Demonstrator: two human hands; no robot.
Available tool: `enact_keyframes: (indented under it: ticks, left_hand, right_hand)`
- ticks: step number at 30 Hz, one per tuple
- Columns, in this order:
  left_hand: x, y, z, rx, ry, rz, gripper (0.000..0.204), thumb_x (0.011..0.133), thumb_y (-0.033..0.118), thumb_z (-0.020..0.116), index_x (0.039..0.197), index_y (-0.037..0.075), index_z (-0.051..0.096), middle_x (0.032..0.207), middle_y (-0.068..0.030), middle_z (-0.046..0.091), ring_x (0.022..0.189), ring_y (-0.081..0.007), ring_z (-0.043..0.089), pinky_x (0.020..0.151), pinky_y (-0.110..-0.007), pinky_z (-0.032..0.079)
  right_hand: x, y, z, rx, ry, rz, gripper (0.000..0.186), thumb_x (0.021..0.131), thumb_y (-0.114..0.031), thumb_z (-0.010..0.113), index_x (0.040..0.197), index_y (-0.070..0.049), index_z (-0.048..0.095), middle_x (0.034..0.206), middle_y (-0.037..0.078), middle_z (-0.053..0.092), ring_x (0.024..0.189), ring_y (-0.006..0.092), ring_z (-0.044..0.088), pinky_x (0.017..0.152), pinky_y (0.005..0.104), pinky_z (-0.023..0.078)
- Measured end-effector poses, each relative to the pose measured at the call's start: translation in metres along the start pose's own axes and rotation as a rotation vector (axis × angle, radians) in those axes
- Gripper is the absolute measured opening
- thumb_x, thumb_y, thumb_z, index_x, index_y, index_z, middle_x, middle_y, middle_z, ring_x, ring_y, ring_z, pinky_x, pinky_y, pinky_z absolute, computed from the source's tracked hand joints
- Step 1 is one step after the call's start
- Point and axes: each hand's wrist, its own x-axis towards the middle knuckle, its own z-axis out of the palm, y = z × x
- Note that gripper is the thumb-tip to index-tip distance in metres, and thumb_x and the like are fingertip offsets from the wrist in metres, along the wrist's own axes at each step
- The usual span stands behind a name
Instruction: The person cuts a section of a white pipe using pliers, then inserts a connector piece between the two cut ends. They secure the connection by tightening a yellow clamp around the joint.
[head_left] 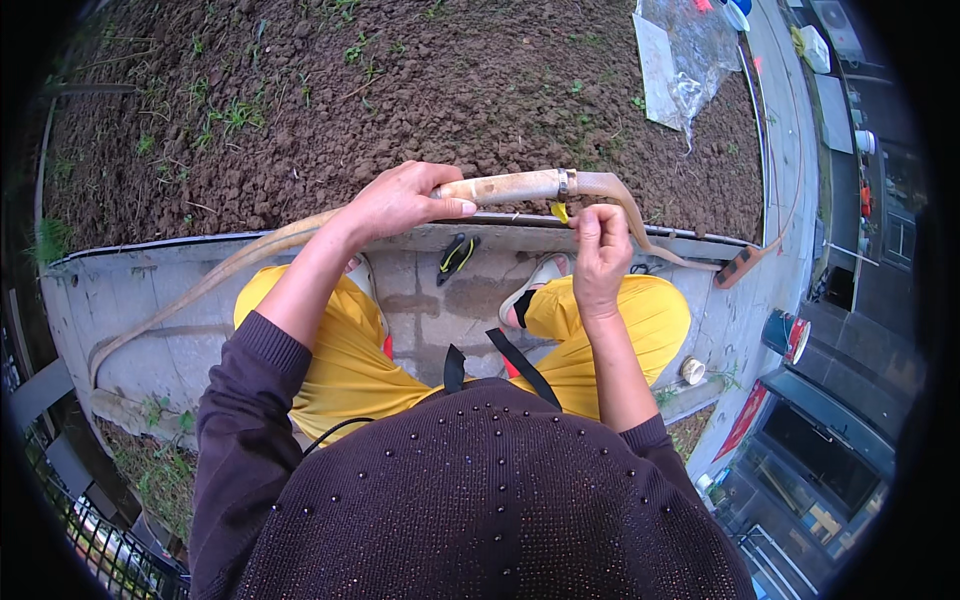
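My left hand (405, 200) is wrapped round a pale, stained pipe section (505, 188) that joins a long tan hose. At the pipe's right end a metal hose clamp (564, 184) circles the joint, and a small yellow tab (559, 211) hangs just under it. My right hand (603, 255) is closed, thumb and fingers drawn together right beside the yellow tab. Whether the fingertips grip the tab or something smaller cannot be made out. Beyond the joint the hose (635, 215) bends down to the right. Between my feet lies a black and yellow hand tool (458, 258).
Ahead, a low concrete edge (400, 240) borders a bed of brown soil (400, 90). A reddish brick (737, 267) rests against the hose at the right. A paint bucket (785, 336) and a small pale tub (692, 370) stand nearby. Clear plastic sheeting (700, 60) covers the far right soil.
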Motion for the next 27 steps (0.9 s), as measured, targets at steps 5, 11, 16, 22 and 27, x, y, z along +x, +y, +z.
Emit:
enact_keyframes:
  ticks: [5, 11, 16, 22, 27]
  left_hand:
    - [-0.002, 0.005, -0.003, 0.041, -0.018, -0.043, 0.045, 0.089, 0.047, 0.068, 0.093, 0.003, 0.065, 0.076, -0.0113, 0.063, 0.073, -0.0237, 0.06, 0.069, -0.04, 0.045]
    - [-0.003, -0.002, 0.0, 0.025, -0.004, 0.015, 0.045, 0.089, 0.047, 0.07, 0.092, 0.003, 0.063, 0.068, -0.0034, 0.052, 0.067, -0.0138, 0.049, 0.061, -0.035, 0.04]
    - [-0.004, -0.007, 0.004, 0.106, -0.042, 0.02, 0.049, 0.087, 0.051, 0.07, 0.094, 0.003, 0.063, 0.073, -0.0077, 0.058, 0.071, -0.022, 0.056, 0.065, -0.039, 0.043]
    - [-0.009, -0.001, 0.006, 0.215, -0.066, 0.006, 0.051, 0.086, 0.054, 0.069, 0.095, 0.004, 0.064, 0.076, -0.015, 0.062, 0.076, -0.0347, 0.062, 0.068, -0.044, 0.045]
    - [-0.011, 0.006, 0.01, 0.236, -0.076, 0.006, 0.051, 0.085, 0.055, 0.068, 0.096, 0.004, 0.064, 0.075, -0.0174, 0.063, 0.075, -0.0375, 0.063, 0.068, -0.045, 0.046]
  right_hand:
    - [0.049, -0.04, -0.032, -0.552, -0.164, -0.577, 0.03, 0.076, -0.002, 0.073, 0.104, -0.006, 0.06, 0.105, 0.01, 0.062, 0.097, 0.029, 0.061, 0.086, 0.0383, 0.048]
    - [0.082, -0.055, -0.033, -0.651, -0.507, -0.652, 0.033, 0.072, -0.007, 0.076, 0.101, -0.007, 0.061, 0.095, 0.009, 0.061, 0.098, 0.0301, 0.061, 0.09, 0.0413, 0.048]
    - [0.092, -0.051, -0.036, -0.536, -0.717, -0.646, 0.03, 0.07, -0.01, 0.078, 0.094, -0.003, 0.062, 0.087, 0.011, 0.063, 0.089, 0.0298, 0.063, 0.078, 0.0398, 0.053]
    - [0.076, -0.025, -0.035, -0.348, -0.781, -0.411, 0.033, 0.072, -0.009, 0.078, 0.101, -0.001, 0.067, 0.1, 0.014, 0.068, 0.095, 0.0311, 0.066, 0.083, 0.0404, 0.055]
    - [0.071, -0.023, -0.013, -0.388, -0.792, -0.648, 0.038, 0.075, -0.014, 0.078, 0.11, -0.002, 0.067, 0.1, 0.014, 0.069, 0.094, 0.0318, 0.067, 0.083, 0.0402, 0.055]
